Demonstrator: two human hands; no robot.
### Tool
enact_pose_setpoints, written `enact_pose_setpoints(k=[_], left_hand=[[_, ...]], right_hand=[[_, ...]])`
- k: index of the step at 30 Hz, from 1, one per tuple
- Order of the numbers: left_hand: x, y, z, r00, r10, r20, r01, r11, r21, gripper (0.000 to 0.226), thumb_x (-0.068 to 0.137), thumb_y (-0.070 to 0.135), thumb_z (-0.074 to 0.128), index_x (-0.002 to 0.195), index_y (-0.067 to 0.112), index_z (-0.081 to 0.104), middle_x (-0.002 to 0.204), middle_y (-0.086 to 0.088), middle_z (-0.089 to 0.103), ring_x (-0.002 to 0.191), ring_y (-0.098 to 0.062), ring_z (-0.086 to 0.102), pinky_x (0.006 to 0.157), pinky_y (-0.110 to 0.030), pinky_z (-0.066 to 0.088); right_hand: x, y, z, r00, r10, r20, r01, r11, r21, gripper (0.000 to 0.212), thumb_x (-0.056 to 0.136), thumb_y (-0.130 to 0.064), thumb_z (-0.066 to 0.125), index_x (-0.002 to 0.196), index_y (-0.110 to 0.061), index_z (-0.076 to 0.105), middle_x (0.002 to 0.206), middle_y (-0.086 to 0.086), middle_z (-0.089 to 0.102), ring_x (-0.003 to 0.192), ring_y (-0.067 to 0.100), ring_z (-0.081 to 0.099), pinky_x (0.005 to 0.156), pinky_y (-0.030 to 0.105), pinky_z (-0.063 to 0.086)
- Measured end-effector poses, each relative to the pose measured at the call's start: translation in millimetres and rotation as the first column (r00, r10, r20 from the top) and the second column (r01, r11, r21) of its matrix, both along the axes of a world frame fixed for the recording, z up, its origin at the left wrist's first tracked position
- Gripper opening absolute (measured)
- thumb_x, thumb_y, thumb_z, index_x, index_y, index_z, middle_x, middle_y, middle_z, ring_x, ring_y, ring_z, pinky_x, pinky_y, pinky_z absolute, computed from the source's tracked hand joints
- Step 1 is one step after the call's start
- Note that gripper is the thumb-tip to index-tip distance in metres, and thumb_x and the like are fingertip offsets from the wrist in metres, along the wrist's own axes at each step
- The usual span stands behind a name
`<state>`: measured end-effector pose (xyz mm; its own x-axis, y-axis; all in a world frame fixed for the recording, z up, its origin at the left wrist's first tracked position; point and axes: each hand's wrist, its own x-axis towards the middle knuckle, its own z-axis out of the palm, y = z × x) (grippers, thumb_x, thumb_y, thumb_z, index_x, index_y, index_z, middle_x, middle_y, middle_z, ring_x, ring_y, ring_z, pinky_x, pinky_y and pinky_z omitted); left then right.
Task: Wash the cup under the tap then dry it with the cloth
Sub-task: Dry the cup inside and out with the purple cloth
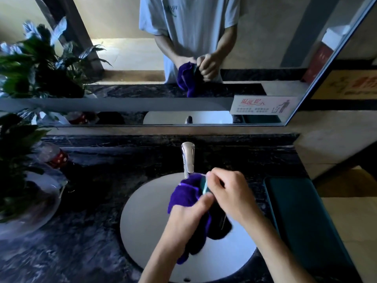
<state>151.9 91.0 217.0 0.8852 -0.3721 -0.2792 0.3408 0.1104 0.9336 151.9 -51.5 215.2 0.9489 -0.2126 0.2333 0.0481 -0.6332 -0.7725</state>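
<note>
Head view: both hands over the white basin [142, 211], just in front of the tap [188, 160]. Left hand [189, 217] grips the purple cloth [183, 196], fingers curled into it. Right hand [228, 193] pinches the teal cup [204, 185], cloth bunched against it.

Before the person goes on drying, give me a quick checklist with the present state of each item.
1. Cloth in the left hand: ok, gripped.
2. Cup held by the right hand: ok, though only a teal edge shows.
3. Cloth touching cup: ok, bunched against it.
4. Tap off: cannot tell, its outlet is hidden; no stream shows.
5. Work held over the sink: ok.
6. Cup fully dry: cannot tell.
</note>
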Motion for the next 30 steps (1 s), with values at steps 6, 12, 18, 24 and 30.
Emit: enact_pose_setpoints(k=[6, 12, 18, 24, 30], left_hand=[[-3.9, -6.8, -11.4, 0.988, 0.155, 0.012, -0.152, 0.980, -0.127, 0.033, 0.098, 0.034, 0.052, 0.127, 0.039, 0.067, 0.113, -0.007, 0.071, 0.094, -0.026, 0.068, 0.085, -0.046, 0.057], [-15.3, -23.2, 0.2, 0.953, 0.301, -0.020, -0.302, 0.950, -0.081, 0.028, 0.111, 0.032, 0.034, 0.106, 0.029, 0.062, 0.067, 0.015, 0.067, 0.049, 0.004, 0.059, 0.045, -0.010, 0.047], [5.9, -10.5, 3.5, 0.890, 0.283, -0.356, -0.377, 0.898, -0.229, 0.056, 0.102, 0.060, 0.041, 0.098, 0.023, 0.083, 0.083, -0.012, 0.077, 0.067, -0.022, 0.067, 0.066, -0.028, 0.049], [-12.3, -15.1, 7.6, 0.885, 0.163, -0.437, -0.316, 0.898, -0.306, 0.062, 0.102, 0.057, 0.035, 0.129, 0.014, 0.070, 0.093, -0.020, 0.074, 0.069, -0.037, 0.067, 0.055, -0.035, 0.052], [1.3, -8.6, 12.0, 0.859, 0.250, -0.447, -0.425, 0.834, -0.350, 0.064, 0.102, 0.057, 0.031, 0.126, 0.015, 0.073, 0.113, -0.020, 0.077, 0.092, -0.029, 0.072, 0.075, -0.037, 0.051]], right_hand=[[0.8, 16.5, 5.1, 0.986, -0.139, 0.092, 0.120, 0.976, 0.184, 0.050, 0.097, -0.043, 0.047, 0.054, -0.028, 0.026, 0.046, -0.008, 0.028, 0.048, 0.006, 0.025, 0.048, 0.029, 0.024], [-4.3, 46.5, -11.2, 0.812, -0.578, 0.087, 0.526, 0.787, 0.322, 0.043, 0.098, -0.045, 0.037, 0.059, -0.034, 0.026, 0.048, -0.005, 0.033, 0.051, 0.012, 0.027, 0.051, 0.034, 0.027], [-7.8, 53.0, -5.6, 0.862, -0.432, 0.265, 0.395, 0.901, 0.180, 0.039, 0.100, -0.033, 0.039, 0.064, -0.033, 0.023, 0.049, -0.013, 0.022, 0.054, 0.012, 0.026, 0.050, 0.035, 0.025], [17.4, 31.2, 6.2, 0.800, -0.392, 0.454, 0.425, 0.905, 0.033, 0.046, 0.104, -0.026, 0.043, 0.059, -0.016, 0.038, 0.054, -0.004, 0.030, 0.056, 0.010, 0.020, 0.055, 0.024, 0.022], [4.2, 35.7, 5.6, 0.819, -0.271, 0.505, 0.372, 0.922, -0.108, 0.045, 0.106, -0.030, 0.038, 0.063, -0.021, 0.031, 0.050, 0.001, 0.030, 0.052, 0.015, 0.022, 0.048, 0.031, 0.025]])
